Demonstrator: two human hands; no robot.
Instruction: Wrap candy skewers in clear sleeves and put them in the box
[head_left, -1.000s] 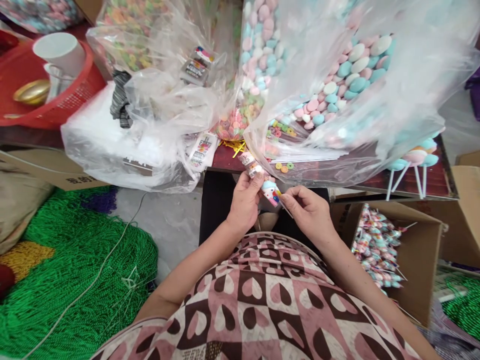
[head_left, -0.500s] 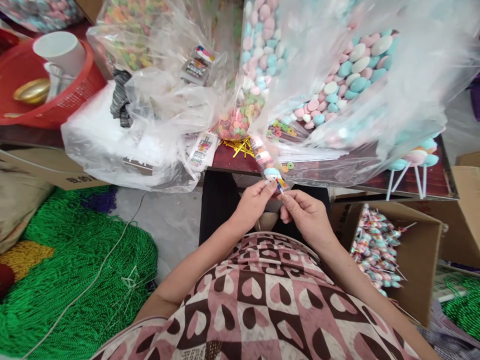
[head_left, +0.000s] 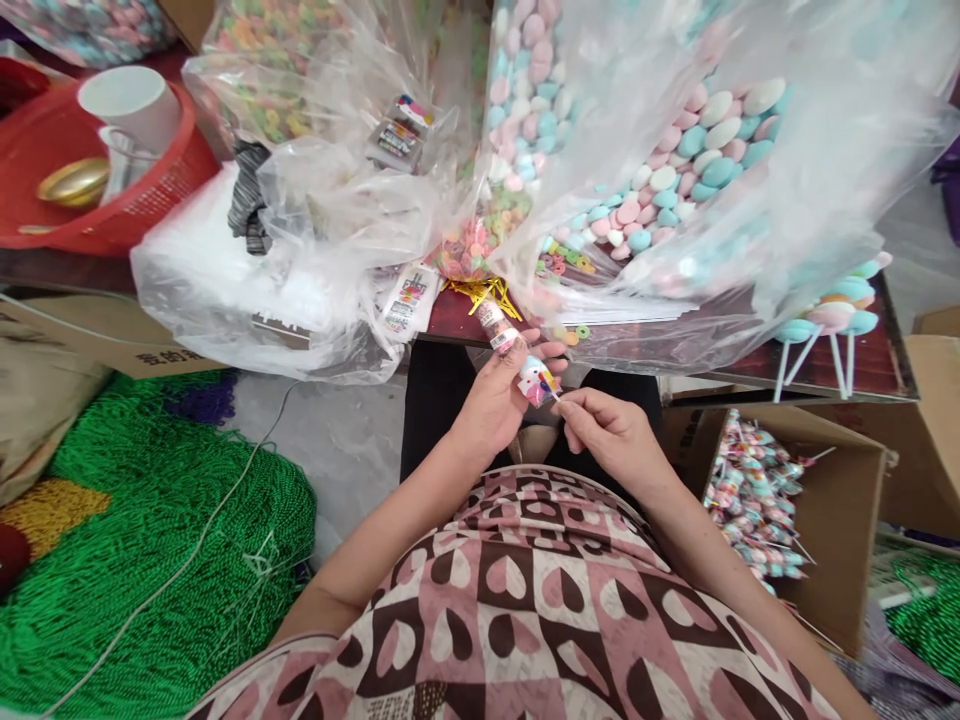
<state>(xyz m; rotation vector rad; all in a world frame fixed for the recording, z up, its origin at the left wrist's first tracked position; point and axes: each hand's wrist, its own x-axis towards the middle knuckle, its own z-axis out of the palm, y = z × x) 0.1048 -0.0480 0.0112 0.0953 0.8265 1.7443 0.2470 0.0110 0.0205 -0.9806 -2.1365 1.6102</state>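
Note:
A wrapped marshmallow skewer (head_left: 535, 380) lies across the palm of my left hand (head_left: 500, 395), whose fingers curl around its printed clear wrapper. My right hand (head_left: 604, 425) pinches the thin white stick at the near end of it. Both hands are just in front of the table edge, over my lap. Gold twist ties (head_left: 487, 296) lie on the table just beyond the far end of the skewer. Beside them, to the left, is a stack of printed clear wrappers (head_left: 409, 300).
Large clear bags of pastel marshmallows (head_left: 720, 140) and ring candies (head_left: 292, 110) cover the table. Unwrapped marshmallow skewers (head_left: 832, 315) rest at the right edge. A cardboard box (head_left: 844, 540) below holds wrapped ones. A red basket (head_left: 169, 190) stands left; green bead strings (head_left: 187, 540) cover the floor.
The skewer has shifted left and toward me. My left hand has gone from pinching near the stick end to wrapping around the middle; my right hand stays at the stick.

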